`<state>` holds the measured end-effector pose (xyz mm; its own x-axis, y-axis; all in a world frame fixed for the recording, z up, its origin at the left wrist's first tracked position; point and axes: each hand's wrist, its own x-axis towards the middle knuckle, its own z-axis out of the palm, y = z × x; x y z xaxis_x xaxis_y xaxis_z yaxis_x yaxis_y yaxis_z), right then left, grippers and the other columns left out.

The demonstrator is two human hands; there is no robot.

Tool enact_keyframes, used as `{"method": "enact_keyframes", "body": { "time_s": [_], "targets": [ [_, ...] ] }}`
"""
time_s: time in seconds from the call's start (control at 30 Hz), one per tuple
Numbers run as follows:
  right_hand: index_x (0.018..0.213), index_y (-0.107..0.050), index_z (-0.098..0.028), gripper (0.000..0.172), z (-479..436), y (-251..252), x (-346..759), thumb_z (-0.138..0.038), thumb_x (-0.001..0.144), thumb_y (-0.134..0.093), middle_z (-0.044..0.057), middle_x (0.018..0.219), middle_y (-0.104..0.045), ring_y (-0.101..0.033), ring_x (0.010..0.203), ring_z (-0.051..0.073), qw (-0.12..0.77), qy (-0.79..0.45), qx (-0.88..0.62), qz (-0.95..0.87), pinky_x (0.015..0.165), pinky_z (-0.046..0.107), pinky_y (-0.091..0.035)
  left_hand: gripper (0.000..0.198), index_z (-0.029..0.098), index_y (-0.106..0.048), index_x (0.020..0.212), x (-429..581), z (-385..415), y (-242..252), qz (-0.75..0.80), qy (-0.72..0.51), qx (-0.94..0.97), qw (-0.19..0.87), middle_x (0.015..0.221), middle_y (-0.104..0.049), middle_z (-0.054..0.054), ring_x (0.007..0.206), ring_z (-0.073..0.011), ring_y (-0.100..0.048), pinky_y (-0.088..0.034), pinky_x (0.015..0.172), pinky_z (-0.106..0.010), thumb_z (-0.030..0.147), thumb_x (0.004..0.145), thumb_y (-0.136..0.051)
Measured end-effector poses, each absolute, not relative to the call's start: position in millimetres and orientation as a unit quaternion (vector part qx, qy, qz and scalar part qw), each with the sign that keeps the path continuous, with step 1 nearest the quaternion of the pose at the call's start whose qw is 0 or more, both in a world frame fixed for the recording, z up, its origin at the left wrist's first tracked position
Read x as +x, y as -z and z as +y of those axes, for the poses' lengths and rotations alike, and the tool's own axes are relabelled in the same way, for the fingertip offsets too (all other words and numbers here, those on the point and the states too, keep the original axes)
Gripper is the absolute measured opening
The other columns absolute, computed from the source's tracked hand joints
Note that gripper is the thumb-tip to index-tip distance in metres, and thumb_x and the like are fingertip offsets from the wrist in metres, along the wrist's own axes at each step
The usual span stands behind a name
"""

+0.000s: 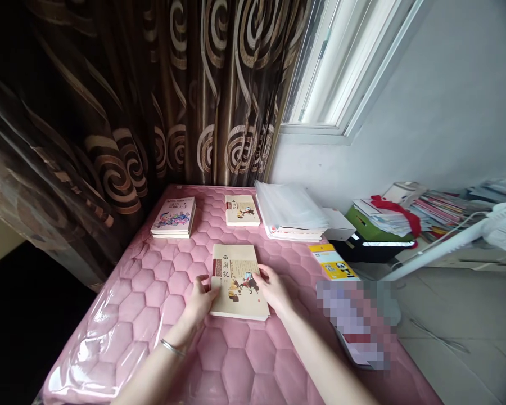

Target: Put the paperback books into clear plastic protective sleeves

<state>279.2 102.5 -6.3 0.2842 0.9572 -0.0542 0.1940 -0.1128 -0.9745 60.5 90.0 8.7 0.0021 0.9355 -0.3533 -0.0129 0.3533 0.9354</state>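
Around a paperback (236, 284), left hand (199, 301) and right hand (274, 289) (fingers curled)

The left hand (200, 299) and right hand (274, 289) touched opposite side edges of a Journey to the West paperback (236, 281), which lay flat on a pink quilted mattress (152, 304). Beyond it lay a second, similar paperback (242, 210) and a colourful stack of books (174, 217); a pile of white paper (289, 211) sat to the right.
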Motion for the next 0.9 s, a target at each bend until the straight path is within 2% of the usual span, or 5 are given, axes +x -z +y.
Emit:
{"method": "enact_keyframes", "body": {
  "time_s": [0.13,0.23,0.53,0.73,0.9],
  "targets": [
    [0.102,-0.067,-0.019,0.032,106.2,16.7,281.9,-0.027,0.071,-0.062,0.009,0.101,-0.072,-0.068,0.093,0.024,0.473,-0.327,-0.653,-0.493,0.088,0.040,-0.054,0.047,0.014,-0.042,0.135,74.8,73.8,-14.8,0.647,-0.340,0.629,0.265,0.138,-0.051,-0.023,0.120,-0.0308,-0.057,-0.047,0.099,-0.049,0.014,0.088,-0.049],
    [0.107,-0.066,-0.019,0.035,104.5,22.1,283.7,-0.024,0.072,-0.059,0.009,0.100,-0.071,-0.068,0.090,0.023,0.462,-0.298,-0.657,-0.516,0.086,0.041,-0.054,0.049,0.022,-0.050,0.136,93.4,65.4,-19.3,0.584,-0.274,0.756,0.108,0.155,-0.035,-0.012,0.142,-0.0334,-0.032,-0.026,0.114,-0.058,0.012,0.089,-0.041],
    [0.090,-0.070,-0.019,0.023,99.9,13.1,287.0,-0.018,0.068,-0.063,0.007,0.087,-0.076,-0.071,0.078,0.023,0.461,-0.364,-0.640,-0.496,0.079,0.038,-0.057,0.059,0.023,-0.030,0.151,128.2,65.5,8.9,0.448,-0.154,0.878,0.066,0.157,-0.027,-0.011,0.145,-0.0308,-0.026,-0.020,0.117,-0.058,0.042,0.095,-0.042],
    [0.072,-0.073,-0.021,0.016,104.2,-12.5,290.0,-0.016,0.057,-0.077,0.005,0.078,-0.077,-0.072,0.076,0.027,0.433,-0.454,-0.622,-0.468,0.070,0.037,-0.059,0.057,0.033,-0.031,0.150,93.3,63.9,12.6,0.539,-0.173,0.824,0.008,0.157,-0.030,-0.007,0.142,-0.0321,-0.033,-0.025,0.114,-0.061,0.036,0.095,-0.045],
    [0.074,-0.072,-0.016,0.022,110.5,-13.9,293.6,-0.018,0.054,-0.081,0.008,0.075,-0.077,-0.073,0.071,0.022,0.417,-0.554,-0.614,-0.377,0.065,0.033,-0.060,0.054,0.025,-0.037,0.148,81.1,64.9,19.0,0.546,-0.203,0.813,-0.010,0.157,-0.029,-0.009,0.146,-0.0325,-0.023,-0.034,0.112,-0.054,0.036,0.095,-0.043]
  ]
}}
